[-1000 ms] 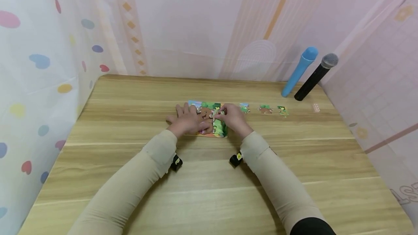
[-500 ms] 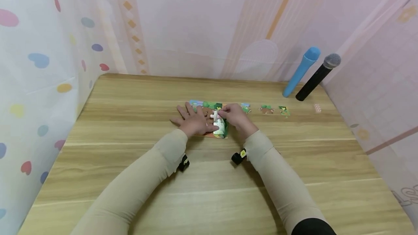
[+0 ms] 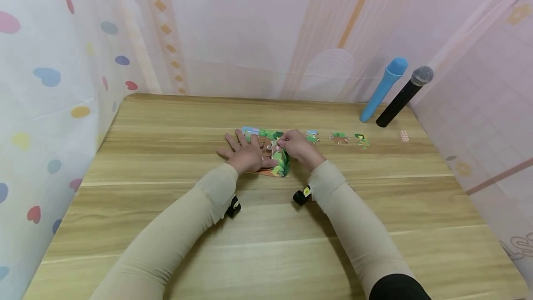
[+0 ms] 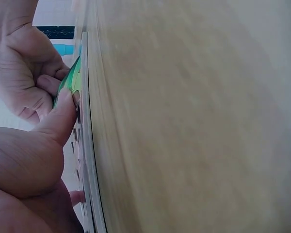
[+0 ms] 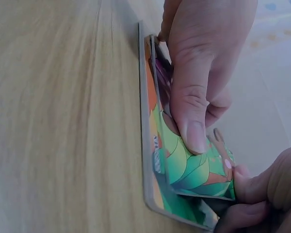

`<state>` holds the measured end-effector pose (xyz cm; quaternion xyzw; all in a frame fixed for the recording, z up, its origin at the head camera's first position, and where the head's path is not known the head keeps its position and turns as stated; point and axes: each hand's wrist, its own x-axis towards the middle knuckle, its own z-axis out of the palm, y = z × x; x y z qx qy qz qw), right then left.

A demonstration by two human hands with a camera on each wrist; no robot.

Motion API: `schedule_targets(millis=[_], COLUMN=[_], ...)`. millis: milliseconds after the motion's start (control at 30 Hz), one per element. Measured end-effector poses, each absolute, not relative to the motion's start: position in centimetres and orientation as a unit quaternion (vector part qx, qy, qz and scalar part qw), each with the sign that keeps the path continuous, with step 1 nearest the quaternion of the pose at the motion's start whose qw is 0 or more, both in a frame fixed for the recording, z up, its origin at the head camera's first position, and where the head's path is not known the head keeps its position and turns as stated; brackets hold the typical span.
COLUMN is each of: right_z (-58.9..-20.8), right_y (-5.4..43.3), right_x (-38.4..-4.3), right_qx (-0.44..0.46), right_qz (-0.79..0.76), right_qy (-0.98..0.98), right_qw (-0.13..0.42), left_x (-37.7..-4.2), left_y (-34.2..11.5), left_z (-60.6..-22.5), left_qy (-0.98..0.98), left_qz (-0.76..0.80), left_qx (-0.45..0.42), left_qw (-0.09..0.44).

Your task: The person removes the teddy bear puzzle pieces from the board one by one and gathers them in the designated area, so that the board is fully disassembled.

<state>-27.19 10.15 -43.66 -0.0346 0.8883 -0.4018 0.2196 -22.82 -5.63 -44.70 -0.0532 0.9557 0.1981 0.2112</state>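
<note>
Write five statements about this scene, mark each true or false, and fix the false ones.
1. The left hand rests on the puzzle, fingers spread. True.
2. The right hand holds the blue microphone. False: it pinches the green puzzle section.
3. Loose pieces lie on the table, right of the puzzle. True.
4. The black microphone is left of the blue microphone. False: it is on the right.
5. The green puzzle section lies flat on its backing board. False: its pinched end is raised.

Soft light leaves a pale sheen on the tabletop [image 3: 258, 253], nearer than the left hand [image 3: 246, 155]; beside it, the left wrist view blurs.
</note>
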Motion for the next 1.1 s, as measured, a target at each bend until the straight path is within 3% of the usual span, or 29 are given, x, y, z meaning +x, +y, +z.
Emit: schedule_targets(millis=[200, 433, 533, 1100], right_z=[-43.8, -45.0, -45.0, -43.9], right_y=[10.0, 10.1, 10.2, 10.2], right_x=[-27.0, -26.5, -26.4, -27.1], right_qx=[-0.052, -0.102, -0.117, -0.093], right_qz=[-0.403, -0.39, -0.39, -0.374], right_qy=[0.887, 0.909, 0.909, 0.904], right_qw=[0.218, 0.108, 0.085, 0.183], left_x=[-22.9, -23.0, -23.1, -23.1], left_y=[-5.6, -5.6, -5.7, -5.5], left_z=[-44.6, -44.3, -44.3, -44.8], left_qy=[0.954, 0.953, 0.954, 0.954], left_qz=[0.193, 0.212, 0.215, 0.199], left_qx=[-0.051, -0.05, -0.05, -0.057], left_qw=[0.224, 0.21, 0.205, 0.217])
